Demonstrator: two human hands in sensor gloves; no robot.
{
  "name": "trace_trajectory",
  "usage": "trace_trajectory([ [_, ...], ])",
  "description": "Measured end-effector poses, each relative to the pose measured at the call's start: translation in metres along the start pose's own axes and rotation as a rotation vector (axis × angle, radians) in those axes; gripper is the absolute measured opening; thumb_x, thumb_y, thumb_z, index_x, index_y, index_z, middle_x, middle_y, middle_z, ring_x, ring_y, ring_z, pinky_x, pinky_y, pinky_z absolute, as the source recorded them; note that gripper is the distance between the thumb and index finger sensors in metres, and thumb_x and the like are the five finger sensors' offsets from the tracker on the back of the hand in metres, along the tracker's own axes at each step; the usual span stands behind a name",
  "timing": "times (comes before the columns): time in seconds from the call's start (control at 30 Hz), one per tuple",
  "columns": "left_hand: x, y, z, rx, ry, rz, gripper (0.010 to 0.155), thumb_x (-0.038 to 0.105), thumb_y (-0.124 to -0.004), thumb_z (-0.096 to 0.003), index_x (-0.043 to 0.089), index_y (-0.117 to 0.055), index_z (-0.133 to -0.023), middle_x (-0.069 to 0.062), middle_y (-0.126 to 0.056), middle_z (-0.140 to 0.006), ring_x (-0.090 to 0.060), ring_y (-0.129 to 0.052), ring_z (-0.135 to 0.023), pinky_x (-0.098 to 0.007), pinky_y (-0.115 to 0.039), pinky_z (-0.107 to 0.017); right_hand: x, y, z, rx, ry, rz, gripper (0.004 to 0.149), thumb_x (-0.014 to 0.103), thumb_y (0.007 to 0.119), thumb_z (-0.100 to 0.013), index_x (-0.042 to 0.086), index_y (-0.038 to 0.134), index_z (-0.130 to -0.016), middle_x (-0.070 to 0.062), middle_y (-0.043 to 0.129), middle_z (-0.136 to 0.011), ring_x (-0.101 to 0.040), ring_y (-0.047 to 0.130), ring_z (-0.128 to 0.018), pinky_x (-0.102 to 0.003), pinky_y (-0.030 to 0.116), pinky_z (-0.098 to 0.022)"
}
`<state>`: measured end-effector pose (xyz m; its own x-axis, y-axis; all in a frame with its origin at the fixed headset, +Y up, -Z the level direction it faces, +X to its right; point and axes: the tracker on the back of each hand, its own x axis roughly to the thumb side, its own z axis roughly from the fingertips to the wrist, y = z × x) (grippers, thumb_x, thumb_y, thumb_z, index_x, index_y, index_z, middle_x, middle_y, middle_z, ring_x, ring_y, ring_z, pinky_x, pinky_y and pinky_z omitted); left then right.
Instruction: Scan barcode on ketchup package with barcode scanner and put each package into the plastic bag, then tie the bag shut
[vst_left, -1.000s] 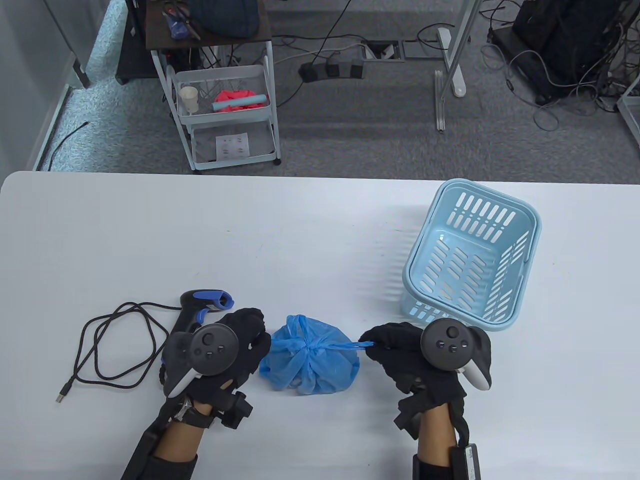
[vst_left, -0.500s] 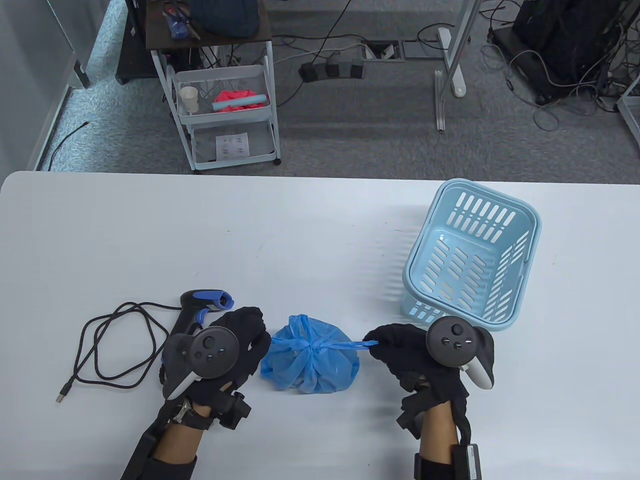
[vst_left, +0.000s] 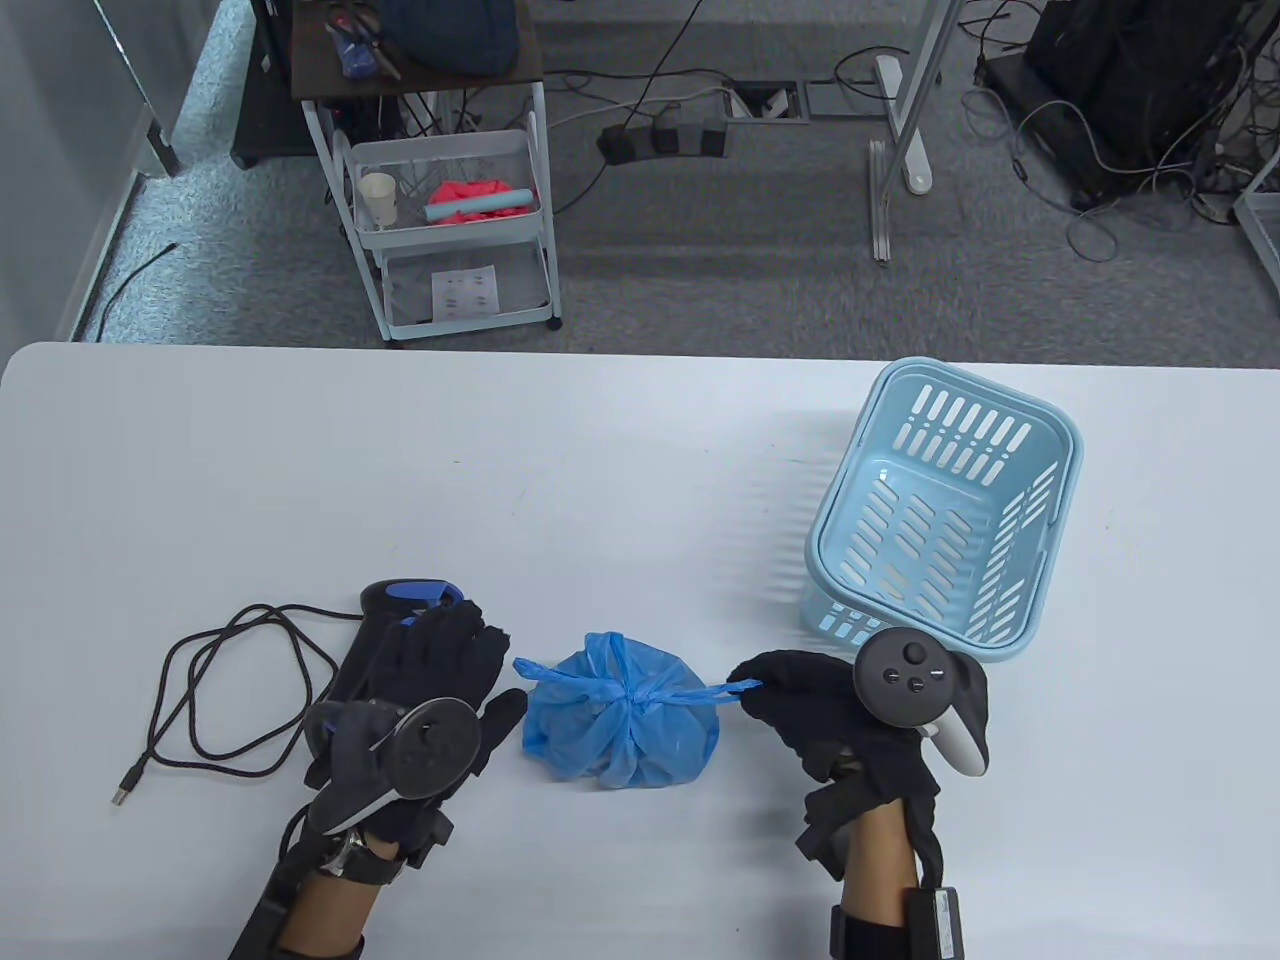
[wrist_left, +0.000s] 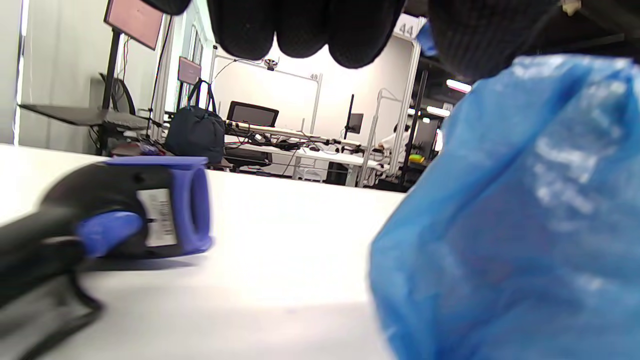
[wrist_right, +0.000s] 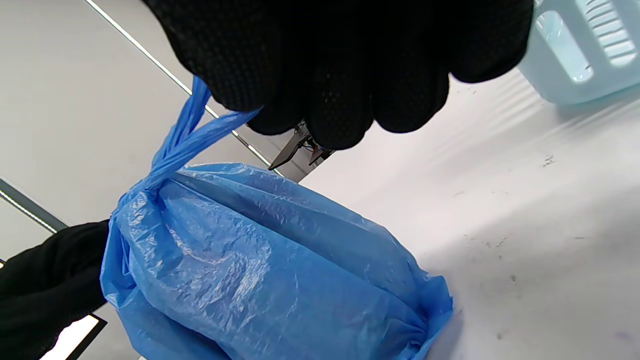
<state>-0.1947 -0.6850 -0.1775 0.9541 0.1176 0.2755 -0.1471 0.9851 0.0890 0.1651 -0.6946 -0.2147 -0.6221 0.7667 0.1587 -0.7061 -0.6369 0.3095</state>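
The blue plastic bag (vst_left: 620, 725) sits knotted at the table's near middle; what it holds is hidden. My right hand (vst_left: 775, 690) pinches the bag's right handle strip (vst_left: 725, 688), pulled taut from the knot, as the right wrist view confirms with the right hand (wrist_right: 340, 65) above the bag (wrist_right: 260, 260). My left hand (vst_left: 450, 655) lies open just left of the bag, fingers straight, holding nothing; the left handle end (vst_left: 530, 668) sticks out free beside it. The black and blue barcode scanner (vst_left: 385, 605) lies under and behind the left hand, also the scanner (wrist_left: 150, 210) beside the bag (wrist_left: 510, 225).
A light blue basket (vst_left: 1040, 430) stands tilted at the right, just behind my right hand, with nothing visible in it. The scanner's black cable (vst_left: 220, 690) loops over the table at the left.
My left hand has let go of the bag's left handle and spread its fingers open, drawing slightly left. The right hand still holds the right handle, almost unmoved.
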Motion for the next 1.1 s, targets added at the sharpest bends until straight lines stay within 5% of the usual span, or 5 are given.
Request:
trace_trajectory([
  [0.33, -0.014, -0.044, 0.009, -0.229, 0.030, -0.077, 0.090, 0.072, -0.064, -0.0462, 0.027, -0.034, -0.118, -0.012, -0.022, -0.122, -0.045, -0.026, -0.117, -0.071, -0.024, -0.078, 0.002, 0.005, 0.003, -0.004, 0.013, 0.051, 0.038, 0.029, 0.079, -0.054, 0.013, 0.082, -0.088, -0.016, 0.086, -0.088, -0.044, 0.079, -0.081, -0.062, 0.062, -0.065],
  [0.6, -0.020, -0.053, 0.009, -0.261, 0.050, -0.072, 0.091, 0.074, -0.062, -0.0464, 0.031, -0.025, -0.118, -0.011, -0.013, -0.121, -0.045, -0.018, -0.116, -0.071, -0.020, -0.077, -0.002, 0.004, 0.021, -0.036, 0.039, 0.150, 0.052, 0.031, 0.079, -0.054, 0.013, 0.068, -0.102, -0.020, 0.072, -0.102, -0.048, 0.068, -0.090, -0.065, 0.054, -0.069],
  [0.7, -0.021, -0.052, 0.009, -0.259, 0.053, -0.074, 0.091, 0.074, -0.062, -0.0465, 0.031, -0.025, -0.118, -0.011, -0.013, -0.121, -0.045, -0.018, -0.116, -0.071, -0.020, -0.077, -0.002, 0.001, 0.033, -0.137, 0.030, 0.243, 0.053, 0.028, 0.079, -0.054, 0.013, 0.065, -0.103, -0.020, 0.069, -0.104, -0.049, 0.065, -0.092, -0.066, 0.051, -0.070],
  [0.87, -0.022, -0.055, 0.009, -0.272, 0.064, -0.076, 0.091, 0.074, -0.062, -0.0463, 0.032, -0.023, -0.117, -0.011, -0.011, -0.121, -0.044, -0.016, -0.116, -0.071, -0.015, -0.075, -0.005, 0.013, 0.044, -0.220, 0.036, 0.476, 0.064, 0.040, 0.078, -0.052, 0.015, 0.058, -0.107, -0.022, 0.061, -0.109, -0.050, 0.057, -0.097, -0.067, 0.044, -0.072],
  [1.1, -0.023, -0.056, 0.009, -0.288, 0.065, -0.079, 0.092, 0.074, -0.061, -0.0466, 0.033, -0.018, -0.117, -0.010, -0.005, -0.119, -0.045, -0.007, -0.114, -0.071, -0.009, -0.073, -0.014, 0.044, 0.040, -0.041, 0.139, 0.644, 0.088, 0.064, 0.067, -0.051, 0.022, 0.025, -0.116, -0.025, 0.022, -0.120, -0.052, 0.017, -0.108, -0.074, 0.015, -0.072],
])
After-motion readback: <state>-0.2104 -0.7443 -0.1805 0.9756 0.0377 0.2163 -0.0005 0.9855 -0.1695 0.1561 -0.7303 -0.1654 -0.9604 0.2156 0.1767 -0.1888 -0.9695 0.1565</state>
